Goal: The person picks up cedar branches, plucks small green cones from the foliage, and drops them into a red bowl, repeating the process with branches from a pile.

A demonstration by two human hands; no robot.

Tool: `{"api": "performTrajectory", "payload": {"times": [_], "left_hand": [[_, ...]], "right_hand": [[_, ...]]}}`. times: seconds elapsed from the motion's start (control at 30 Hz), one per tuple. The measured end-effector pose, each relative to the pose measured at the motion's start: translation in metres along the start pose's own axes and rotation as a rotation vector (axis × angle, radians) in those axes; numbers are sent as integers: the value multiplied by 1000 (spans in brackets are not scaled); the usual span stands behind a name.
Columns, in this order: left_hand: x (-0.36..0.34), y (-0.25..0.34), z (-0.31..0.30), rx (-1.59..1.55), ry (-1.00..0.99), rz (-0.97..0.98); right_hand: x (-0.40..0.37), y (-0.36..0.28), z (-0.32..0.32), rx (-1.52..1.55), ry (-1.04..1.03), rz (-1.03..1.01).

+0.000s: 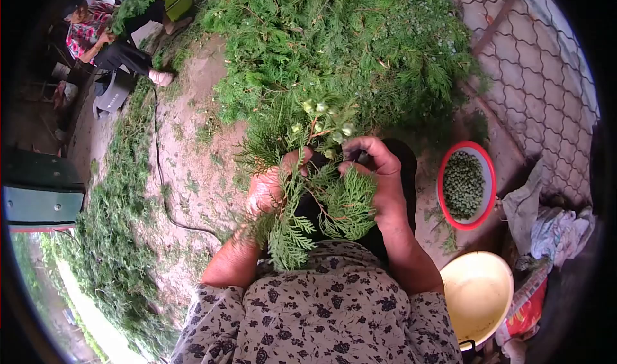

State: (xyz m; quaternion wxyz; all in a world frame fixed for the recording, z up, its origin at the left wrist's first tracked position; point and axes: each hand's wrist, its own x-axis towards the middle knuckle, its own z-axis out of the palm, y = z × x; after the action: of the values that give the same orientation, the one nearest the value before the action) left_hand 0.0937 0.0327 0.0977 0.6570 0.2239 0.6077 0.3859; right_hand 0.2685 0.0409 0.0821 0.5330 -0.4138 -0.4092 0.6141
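A green conifer sprig (350, 203) with flat, scaly leaves is held up in front of my body. Its stem runs into my left hand (268, 185), whose fingers are wrapped round it and partly hidden by leaves. Pale green seed cones (320, 108) cluster at the sprig's upper end. Just beside the cones, my right hand (384, 177) has its thumb and forefinger curled in; what they hold, if anything, is hidden.
A large heap of cut conifer branches (321, 36) lies ahead. To the right stand a red-rimmed bowl (441, 187) of small green cones and a yellow basin (475, 293). Another person (96, 39) sits at the far left, near a green bucket (178, 4). A black cable (159, 164) crosses the floor.
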Motion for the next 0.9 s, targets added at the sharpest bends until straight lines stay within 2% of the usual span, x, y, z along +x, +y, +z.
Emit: {"api": "performTrajectory", "payload": {"times": [0.03,0.07,0.1,0.23,0.33,0.37,0.43,0.5,0.57,0.6,0.7,0.77,0.8,0.83,0.9], "left_hand": [[-1,1,1,21,11,-9],[5,-9,-1,-122,-46,37],[3,-8,0,-121,-46,36],[-2,-4,2,-148,-19,-91],[-7,-5,9,-196,-42,-18],[-5,-8,11,-195,-52,-22],[2,-17,14,-212,-111,77],[11,-24,15,-192,-110,92],[23,-34,15,-242,-291,239],[22,-31,22,-192,-278,340],[7,-16,31,-165,-253,268],[10,-20,33,-235,-275,237],[6,-16,31,54,-261,369],[3,-15,27,345,-233,489],[6,-17,18,303,-209,407]], "right_hand": [[0,-2,4,-223,-40,-119],[1,-3,6,-205,-71,-109],[1,0,9,-205,-71,-109],[3,8,11,-217,-66,-149],[-2,-4,7,86,-64,136],[-4,-4,7,81,-55,133],[-7,0,8,425,-14,180],[-8,12,-4,367,-6,140],[-9,16,-10,409,-8,184],[-10,15,-10,409,-7,181],[-10,14,-11,387,54,127],[-7,20,-11,139,141,-44],[-7,21,-9,-89,194,-204],[-6,31,-14,-155,215,-317],[3,20,-47,-53,270,28]]}}
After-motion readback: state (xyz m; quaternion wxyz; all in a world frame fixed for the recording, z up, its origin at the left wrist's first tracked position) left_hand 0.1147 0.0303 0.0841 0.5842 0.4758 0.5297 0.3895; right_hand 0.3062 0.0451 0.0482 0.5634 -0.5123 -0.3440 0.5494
